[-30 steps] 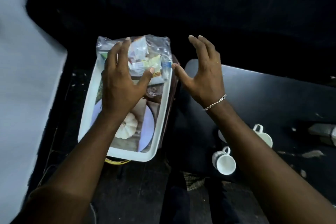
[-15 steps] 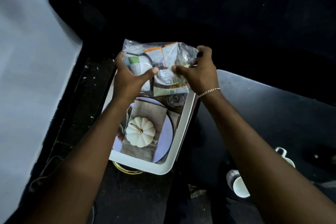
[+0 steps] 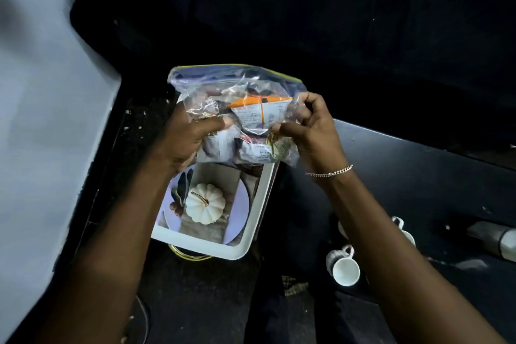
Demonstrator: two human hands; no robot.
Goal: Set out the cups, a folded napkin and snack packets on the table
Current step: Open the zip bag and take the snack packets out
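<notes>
- A clear zip bag [image 3: 237, 117] full of snack packets [image 3: 259, 112] is held up above the far end of a white bin [image 3: 251, 234].
- The bag's left side is clutched by the left hand [image 3: 187, 139], with the thumb pressed across the front of the plastic.
- The bag's right edge is pinched by the right hand [image 3: 310, 134], fingers curled shut on the plastic; a chain bracelet [image 3: 332, 172] is worn on that wrist.
- In the bin, a small white pumpkin [image 3: 205, 202] is seen resting on a folded napkin [image 3: 220, 184], which lies on a pale round plate [image 3: 242, 204].
- 2 white cups [image 3: 344, 267] are seen on the dark table [image 3: 418, 176] to the right of the bin, 1 partly hidden behind the right forearm.
</notes>
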